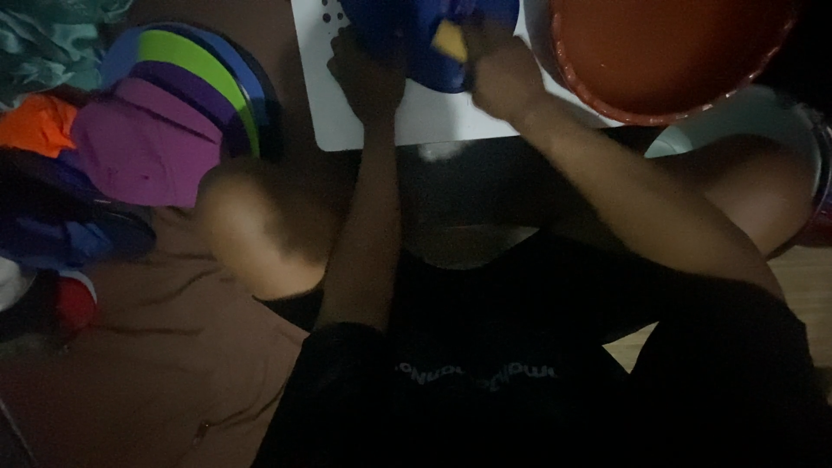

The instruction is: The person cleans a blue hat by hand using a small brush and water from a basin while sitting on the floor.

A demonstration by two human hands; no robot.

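My left hand (368,74) grips the left rim of a blue plate (429,43) that rests over a white board (433,113) at the top of the view. My right hand (498,69) presses a small yellow sponge (449,39) against the plate's face. Both forearms reach up from my lap, and my knees show on either side. The scene is dim, and the top of the plate is cut off by the frame edge.
A stack of coloured plates (173,104), purple, green and blue, lies at the left beside an orange cloth (35,121) and a teal cloth (43,43). A large red basin (667,52) stands at the upper right, a white bowl (745,121) below it.
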